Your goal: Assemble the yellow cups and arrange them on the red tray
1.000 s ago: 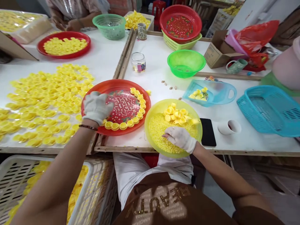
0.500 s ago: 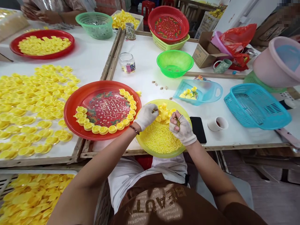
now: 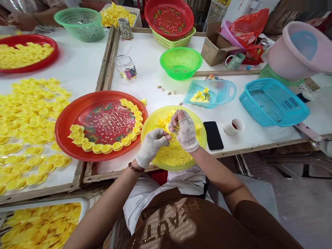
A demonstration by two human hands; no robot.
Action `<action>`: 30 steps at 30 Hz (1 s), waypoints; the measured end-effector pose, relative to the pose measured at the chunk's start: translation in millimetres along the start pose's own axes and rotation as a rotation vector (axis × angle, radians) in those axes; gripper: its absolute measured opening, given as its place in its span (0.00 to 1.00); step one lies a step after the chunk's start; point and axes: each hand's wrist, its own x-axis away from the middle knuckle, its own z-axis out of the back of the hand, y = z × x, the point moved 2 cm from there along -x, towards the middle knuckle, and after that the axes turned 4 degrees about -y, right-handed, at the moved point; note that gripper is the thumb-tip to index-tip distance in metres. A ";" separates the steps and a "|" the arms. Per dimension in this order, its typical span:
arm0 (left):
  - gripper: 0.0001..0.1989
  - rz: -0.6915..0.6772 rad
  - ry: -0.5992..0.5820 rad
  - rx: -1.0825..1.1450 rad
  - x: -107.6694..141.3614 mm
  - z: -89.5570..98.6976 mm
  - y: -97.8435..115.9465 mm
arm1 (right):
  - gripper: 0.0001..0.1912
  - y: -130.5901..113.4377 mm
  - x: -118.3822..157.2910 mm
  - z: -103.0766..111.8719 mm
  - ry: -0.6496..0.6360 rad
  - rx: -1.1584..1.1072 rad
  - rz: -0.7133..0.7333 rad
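Note:
Over a yellow bowl (image 3: 149,129) both my gloved hands are close together. The bowl carries small yellow pellets (image 3: 173,155) in its near part and larger yellow plastic pieces (image 3: 163,121) at its far side. My left hand (image 3: 153,145) is closed in a pinch, and what sits between its fingertips is too small to make out. My right hand (image 3: 184,130) is curled with bare fingertips pressed in; whatever it holds is mostly hidden. To the left, a red tray (image 3: 64,128) bears a curved row of round yellow cup-like pieces (image 3: 106,149) along its near and right rim.
A black phone (image 3: 213,135) and a paper cup (image 3: 234,127) of dark liquid lie right of the bowl. Beyond are a blue scoop (image 3: 220,91), a green bowl (image 3: 181,64), a glass jar (image 3: 125,67) and a blue basket (image 3: 275,103). Many yellow pieces (image 3: 31,117) cover the left table.
My hands have come closer together above the bowl: the left moved lower and toward me, the right moved left and up. The whole view has shifted slightly.

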 end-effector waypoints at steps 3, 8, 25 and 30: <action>0.21 0.010 0.005 0.015 1.3 0.8 -2.4 | 0.26 -1.4 0.8 2.0 -0.005 -0.019 -0.010; 0.19 0.019 -0.005 0.036 4.2 6.6 -0.3 | 0.25 -4.0 4.1 18.2 -0.015 -0.004 -0.059; 0.11 -0.192 0.554 -1.157 0.1 158.3 81.7 | 0.12 16.3 39.9 57.7 -0.579 1.378 0.414; 0.15 0.070 0.775 -1.397 -6.1 255.7 109.3 | 0.11 17.1 44.6 56.7 -0.555 1.384 0.475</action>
